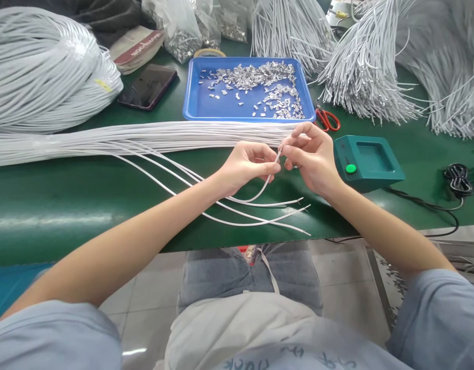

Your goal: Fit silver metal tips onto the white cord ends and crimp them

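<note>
My left hand pinches a white cable a little below its end, between thumb and fingers. At the tip of that cable my right hand is closed, thumb against index finger; whatever small piece may be between them is hidden. Several other loose cables lie across the green table in front, their stripped ends pointing right. Behind both hands runs a thick bundle of white cables. A blue tray beyond it holds many small metal clips.
Right of my hands stands a green device with a bright green button and a black cord. Red-handled scissors lie by the tray. A phone, a large cable coil, bags of metal parts and cable bunches fill the back.
</note>
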Demonstrator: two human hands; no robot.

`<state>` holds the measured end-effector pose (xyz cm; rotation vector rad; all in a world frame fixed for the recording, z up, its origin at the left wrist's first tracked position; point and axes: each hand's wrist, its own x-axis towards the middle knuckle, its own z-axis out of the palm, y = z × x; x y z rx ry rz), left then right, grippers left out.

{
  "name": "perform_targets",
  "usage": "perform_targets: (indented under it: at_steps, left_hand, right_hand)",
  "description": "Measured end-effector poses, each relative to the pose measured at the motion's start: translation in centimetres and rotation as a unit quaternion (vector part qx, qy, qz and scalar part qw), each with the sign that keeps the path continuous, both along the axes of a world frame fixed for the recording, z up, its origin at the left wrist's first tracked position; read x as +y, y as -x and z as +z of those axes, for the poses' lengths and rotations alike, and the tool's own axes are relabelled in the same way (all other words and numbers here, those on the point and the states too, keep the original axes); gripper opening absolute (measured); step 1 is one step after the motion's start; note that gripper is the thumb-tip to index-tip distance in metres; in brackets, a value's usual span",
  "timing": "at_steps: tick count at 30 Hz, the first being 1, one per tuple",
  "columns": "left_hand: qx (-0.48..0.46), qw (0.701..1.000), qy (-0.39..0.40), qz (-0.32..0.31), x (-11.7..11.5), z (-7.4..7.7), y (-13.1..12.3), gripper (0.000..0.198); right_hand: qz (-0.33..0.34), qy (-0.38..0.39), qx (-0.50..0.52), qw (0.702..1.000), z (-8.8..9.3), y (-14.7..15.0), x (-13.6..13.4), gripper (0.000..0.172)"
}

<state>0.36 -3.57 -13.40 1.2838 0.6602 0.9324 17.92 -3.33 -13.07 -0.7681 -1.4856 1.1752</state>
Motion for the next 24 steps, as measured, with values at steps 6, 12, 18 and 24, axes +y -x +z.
perform_targets:
  at_steps: [6, 12, 18, 24]
  left_hand:
    - [-0.004, 1.0, -0.006, -0.001, -0.04, -0.01, -0.17, 0.041]
    - [0.0, 1.0, -0.011, 0.014, -0.08, -0.12, -0.36, 0.042]
    - [-0.027, 0.999, -0.009, 0.019, -0.2, -0.19, -0.52, 0.039]
    - [-0.045, 0.999, 0.007, 0.016, -0.43, 0.12, -0.62, 0.039]
  right_hand:
    - [-0.003, -0.015, -0.009, 1.0, 0.1, -0.04, 0.05, 0.027]
    - [0.007, 0.002, -0.013, 1.0, -0.1, -0.31, 0.15, 0.027]
    - [0.007, 0.012, -0.02, 1.0, 0.54, 0.09, -0.41, 0.025]
    - [-0.028, -0.009, -0.025, 0.999, 0.61, 0.25, -0.71, 0.018]
